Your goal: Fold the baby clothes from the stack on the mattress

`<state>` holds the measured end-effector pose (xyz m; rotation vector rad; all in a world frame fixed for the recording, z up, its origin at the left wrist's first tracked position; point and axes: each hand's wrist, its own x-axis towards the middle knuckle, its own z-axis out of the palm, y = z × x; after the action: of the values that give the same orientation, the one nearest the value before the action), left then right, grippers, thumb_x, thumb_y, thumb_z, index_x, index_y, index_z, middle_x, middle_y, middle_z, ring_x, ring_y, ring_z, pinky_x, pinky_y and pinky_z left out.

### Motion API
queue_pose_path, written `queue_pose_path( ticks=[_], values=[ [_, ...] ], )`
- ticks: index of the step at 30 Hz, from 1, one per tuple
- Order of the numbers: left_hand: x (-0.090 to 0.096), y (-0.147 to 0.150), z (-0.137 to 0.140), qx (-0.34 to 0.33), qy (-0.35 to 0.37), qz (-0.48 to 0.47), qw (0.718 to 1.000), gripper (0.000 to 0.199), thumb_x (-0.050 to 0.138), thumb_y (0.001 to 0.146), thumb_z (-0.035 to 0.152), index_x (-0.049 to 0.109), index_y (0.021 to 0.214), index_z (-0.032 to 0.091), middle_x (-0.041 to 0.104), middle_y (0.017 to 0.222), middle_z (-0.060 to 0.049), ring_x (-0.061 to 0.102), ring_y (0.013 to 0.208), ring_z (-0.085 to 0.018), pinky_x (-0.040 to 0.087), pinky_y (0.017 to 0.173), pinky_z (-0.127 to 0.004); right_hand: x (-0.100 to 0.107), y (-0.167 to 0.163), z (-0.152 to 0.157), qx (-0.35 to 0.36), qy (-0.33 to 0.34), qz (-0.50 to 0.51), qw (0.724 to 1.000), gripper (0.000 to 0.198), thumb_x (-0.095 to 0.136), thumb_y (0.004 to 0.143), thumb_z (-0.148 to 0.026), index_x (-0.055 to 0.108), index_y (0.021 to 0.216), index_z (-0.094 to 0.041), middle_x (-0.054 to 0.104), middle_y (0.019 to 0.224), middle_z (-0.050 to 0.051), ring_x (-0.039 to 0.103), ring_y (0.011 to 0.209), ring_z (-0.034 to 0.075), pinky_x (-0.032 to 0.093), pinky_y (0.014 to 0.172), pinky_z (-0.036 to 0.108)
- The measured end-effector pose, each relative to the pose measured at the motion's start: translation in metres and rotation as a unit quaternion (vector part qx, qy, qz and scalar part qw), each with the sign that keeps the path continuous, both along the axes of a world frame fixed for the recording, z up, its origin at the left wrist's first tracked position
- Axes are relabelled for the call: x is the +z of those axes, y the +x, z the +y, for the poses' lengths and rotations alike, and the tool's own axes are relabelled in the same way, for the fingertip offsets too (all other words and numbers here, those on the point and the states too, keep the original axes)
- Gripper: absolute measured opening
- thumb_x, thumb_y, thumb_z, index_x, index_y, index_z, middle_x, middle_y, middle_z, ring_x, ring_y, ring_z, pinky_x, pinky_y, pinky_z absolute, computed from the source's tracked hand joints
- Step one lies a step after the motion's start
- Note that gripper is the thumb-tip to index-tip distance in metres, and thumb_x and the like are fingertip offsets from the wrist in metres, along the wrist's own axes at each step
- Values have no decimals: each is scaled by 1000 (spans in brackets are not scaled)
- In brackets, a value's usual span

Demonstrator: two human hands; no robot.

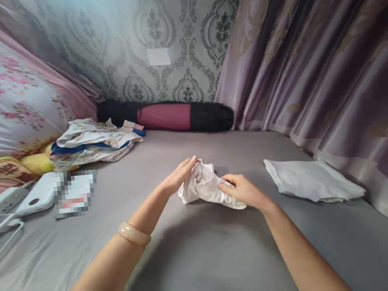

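Observation:
A small crumpled white cloth garment point(208, 187) is between my hands above the middle of the grey bed sheet point(190, 263). Its kind is hard to make out in the folds. My right hand point(242, 190) pinches its right side, thumb on top and fingers behind. On the other side, my left hand point(183, 176) lies against the cloth with its fingers stretched out flat; its thumb is hidden. A pale bangle point(134, 233) circles my left wrist. To the right of my hands lies a folded white cloth point(314, 180), apart from them.
At the back left sits a pile of folded clothes point(95, 143). A white power bank-like device point(42, 192), a blurred-out flat object point(76, 194) and a power strip point(5, 200) lie at left. A black and maroon long bag point(164, 117) rests along the wall; curtains point(274, 52) hang right.

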<state>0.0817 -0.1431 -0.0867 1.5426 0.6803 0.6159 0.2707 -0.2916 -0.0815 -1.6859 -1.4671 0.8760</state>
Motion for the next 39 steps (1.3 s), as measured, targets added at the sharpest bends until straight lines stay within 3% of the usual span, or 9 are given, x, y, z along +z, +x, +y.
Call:
queue_pose_path(
  ticks=[3,6,10,14,21,26,33,36,39],
  values=[
    [5,-11,-8,94,80,50,991,50,45,88,63,66,101,19,67,105,-8,60,100,-23,44,86,-32,-5,0,1,-28,13,-14,999,32,59,85,-45,72,95,-18,74,92,3,65,89,22,47,74,27],
    [8,-22,-24,230,157,59,959,35,51,86,53,60,85,19,64,83,-3,58,78,-17,44,71,-28,-7,1,2,-48,44,-34,997,35,56,86,-47,72,93,-16,73,91,4,65,87,22,48,73,28],
    [5,-33,-55,202,175,64,962,31,60,81,49,54,71,20,54,61,4,49,58,-11,37,56,-23,-3,-2,3,-68,79,-35,994,36,56,85,-46,72,94,-16,74,93,6,66,90,24,49,73,29],
    [-4,-32,-72,149,142,98,974,36,65,75,51,51,64,20,53,55,5,49,52,-10,36,52,-22,2,-11,5,-83,110,-19,990,35,58,84,-46,72,96,-16,75,93,6,67,89,24,50,75,30],
    [-15,-17,-65,193,39,104,975,19,68,71,35,57,73,20,63,64,1,63,56,-15,45,49,-23,14,-21,2,-89,150,-10,985,33,62,82,-44,73,96,-17,75,98,7,68,93,24,50,81,31],
    [-13,-15,-57,220,-86,47,971,12,70,67,20,59,68,16,62,60,-2,65,61,-17,53,57,-26,28,-29,-6,-78,141,16,987,37,64,80,-48,73,95,-15,75,97,7,68,90,23,50,81,31],
    [31,-42,-38,280,-188,-125,933,20,66,56,7,52,67,16,61,60,-1,63,58,-16,57,63,-34,64,-15,-21,-41,89,120,988,47,74,72,-55,73,98,-16,75,90,4,66,77,16,50,72,27],
    [61,-55,-28,258,-154,-162,940,22,65,54,8,54,70,16,61,62,-2,64,61,-16,57,62,-33,99,-3,-29,29,57,102,993,49,76,72,-54,73,103,-17,74,90,4,65,76,15,49,71,26],
    [97,-68,-23,205,-61,-201,956,23,71,54,16,57,71,15,59,63,1,60,59,-12,52,57,-25,146,6,-38,76,39,57,995,49,77,73,-53,73,107,-19,74,93,4,66,79,16,50,73,28]
  ],
)
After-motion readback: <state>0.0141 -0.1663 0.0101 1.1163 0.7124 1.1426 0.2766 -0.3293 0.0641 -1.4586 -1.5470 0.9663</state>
